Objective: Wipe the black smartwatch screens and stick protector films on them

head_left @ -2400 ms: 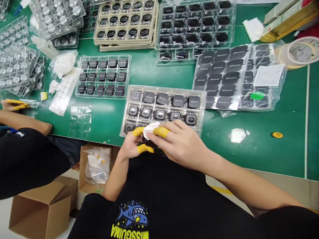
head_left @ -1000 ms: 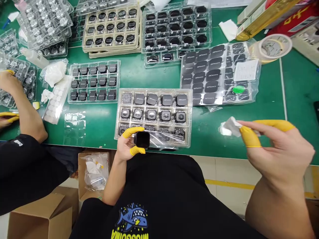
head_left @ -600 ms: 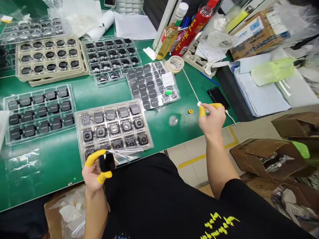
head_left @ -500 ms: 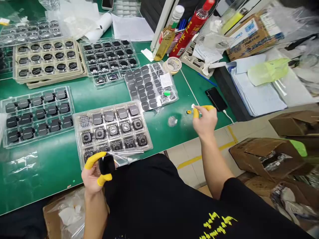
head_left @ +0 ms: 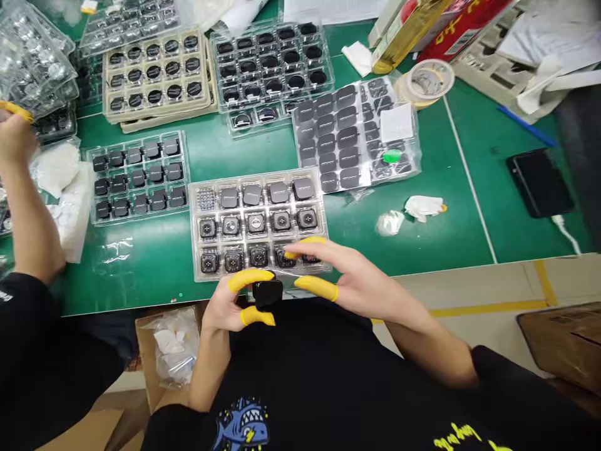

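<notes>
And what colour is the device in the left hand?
The device is black; the head view shows it best.

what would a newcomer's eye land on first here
Probably the yellow finger covers near the centre: the left hand holds a small black device, and the right hand is beside it, finger and thumb apart. Just beyond lies a clear tray of dark square pieces on the green table, with a bright red item at the top right.

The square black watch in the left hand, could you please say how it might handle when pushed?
The watch would probably slide rather than roll, given its squared outline. Its smooth-looking face may be slippery. It seems stiff, showing no bend in the left hand.
</notes>
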Available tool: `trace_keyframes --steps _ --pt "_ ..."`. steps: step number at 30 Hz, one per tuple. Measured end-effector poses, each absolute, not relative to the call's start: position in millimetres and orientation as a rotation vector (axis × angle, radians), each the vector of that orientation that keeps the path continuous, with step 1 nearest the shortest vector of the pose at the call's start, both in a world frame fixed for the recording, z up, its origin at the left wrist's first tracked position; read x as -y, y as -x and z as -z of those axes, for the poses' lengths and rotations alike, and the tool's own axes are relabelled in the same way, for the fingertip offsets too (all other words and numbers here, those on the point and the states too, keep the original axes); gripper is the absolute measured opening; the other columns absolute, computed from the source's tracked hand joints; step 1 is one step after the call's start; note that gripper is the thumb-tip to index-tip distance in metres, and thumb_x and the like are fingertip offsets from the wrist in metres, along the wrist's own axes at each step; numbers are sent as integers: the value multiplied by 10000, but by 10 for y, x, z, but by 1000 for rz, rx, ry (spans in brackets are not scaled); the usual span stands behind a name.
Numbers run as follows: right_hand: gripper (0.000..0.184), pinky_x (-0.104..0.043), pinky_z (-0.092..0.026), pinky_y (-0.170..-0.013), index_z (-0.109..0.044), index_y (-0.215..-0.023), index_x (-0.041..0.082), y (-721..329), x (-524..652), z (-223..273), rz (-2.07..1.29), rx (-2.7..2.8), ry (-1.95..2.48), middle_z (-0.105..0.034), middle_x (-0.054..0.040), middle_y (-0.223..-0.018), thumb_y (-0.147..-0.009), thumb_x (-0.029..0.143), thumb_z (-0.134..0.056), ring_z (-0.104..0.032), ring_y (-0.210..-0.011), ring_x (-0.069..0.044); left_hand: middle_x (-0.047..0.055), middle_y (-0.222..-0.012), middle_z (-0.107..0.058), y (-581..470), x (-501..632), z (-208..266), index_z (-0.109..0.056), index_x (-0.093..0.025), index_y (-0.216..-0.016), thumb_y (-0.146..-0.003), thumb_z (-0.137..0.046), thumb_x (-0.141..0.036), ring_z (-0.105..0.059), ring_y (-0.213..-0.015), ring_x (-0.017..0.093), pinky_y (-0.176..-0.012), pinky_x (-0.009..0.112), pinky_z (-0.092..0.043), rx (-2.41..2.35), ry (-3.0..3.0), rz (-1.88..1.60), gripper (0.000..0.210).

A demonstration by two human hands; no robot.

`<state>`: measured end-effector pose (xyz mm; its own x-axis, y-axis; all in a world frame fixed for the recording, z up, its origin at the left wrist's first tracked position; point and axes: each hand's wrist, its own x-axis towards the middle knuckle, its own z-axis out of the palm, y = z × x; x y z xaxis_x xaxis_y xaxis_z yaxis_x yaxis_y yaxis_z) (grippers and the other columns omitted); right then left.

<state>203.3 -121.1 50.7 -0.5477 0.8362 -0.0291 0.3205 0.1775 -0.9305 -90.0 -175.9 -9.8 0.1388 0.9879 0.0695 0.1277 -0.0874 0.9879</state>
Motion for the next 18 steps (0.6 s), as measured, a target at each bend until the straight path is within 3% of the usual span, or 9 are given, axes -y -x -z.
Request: trace_keyframes --steps 3,5,7,9,11,13,15,17,18 --pt "318 -341 -644 -913 -752 -1301 249 -1814 1107 -619 -1721 1947 911 -837 -62 -1212 -1052 445 -734 -794 -1035 -219 -48 -627 -537 960 1740 119 -427 -73 -753 -1000 -531 -886 -793 -1274 242 -791 438 -136 -1213 -1467 -1068 855" --pt "249 -326 -629 -828 -758 -1181 238 -1771 1044 -597 -1792 1924 924 -836 -49 -1108 -1057 448 -711 -769 -918 -202 -127 -504 -250 1008 1741 139 -252 -215 -632 -801 -393 -1085 -822 -997 138 -799 422 -88 -1231 -1503 -1056 897" --pt "227 -321 -610 -779 -751 -1112 242 -1759 1008 -547 -1753 1889 992 -821 -41 -1032 -1058 455 -694 -733 -847 -194 -115 -738 172 1046 1755 156 48 -204 -796 -936 -198 -799 -709 -588 -45 -892 629 -214 -1225 -1556 -1043 659" --pt "229 -317 -594 -745 -751 -1100 249 -1754 993 -501 -1681 1868 1059 -810 -43 -1007 -1061 465 -686 -711 -822 -195 102 -925 203 1061 1769 164 197 -181 -929 -1044 -65 -484 -445 -412 -156 -680 626 -304 -1215 -1594 -1028 417" --pt "237 -317 -582 -726 -754 -1108 254 -1751 983 -471 -1615 1908 1080 -807 -46 -1001 -1068 474 -676 -705 -818 -200 79 -914 205 1053 1772 162 157 -168 -884 -1065 -210 -580 -454 -497 -160 -829 600 -318 -1218 -1606 -1009 580" --pt "234 -327 -582 -740 -750 -1125 255 -1751 975 -461 -1552 1985 1071 -816 -51 -1027 -1079 464 -656 -725 -841 -210 -54 -802 155 1029 1762 149 -15 -246 -744 -873 -445 -964 -524 -612 -64 -937 388 -42 -1254 -1601 -1015 847" --pt "237 -348 -594 -786 -738 -1180 250 -1753 974 -468 -1465 2058 1060 -826 -63 -1083 -1084 447 -646 -756 -894 -226 -24 -867 148 1000 1746 130 -83 -191 -732 -976 -483 -793 -658 -604 -48 -946 578 -249 -1326 -1599 -1049 763" --pt "267 -375 -602 -843 -717 -1257 243 -1751 982 -485 -1362 2117 1070 -826 -82 -1140 -1077 434 -664 -774 -962 -248 -22 -858 141 979 1734 107 -120 -123 -758 -1112 -413 -484 -686 -598 -32 -699 675 -241 -1355 -1591 -1073 584" --pt "272 -382 -601 -855 -708 -1271 241 -1747 988 -494 -1324 2141 1075 -824 -87 -1144 -1074 426 -676 -774 -980 -255 -85 -786 96 973 1731 97 -178 -86 -774 -1115 -443 -426 -725 -658 -12 -717 675 -217 -1325 -1599 -1068 550"
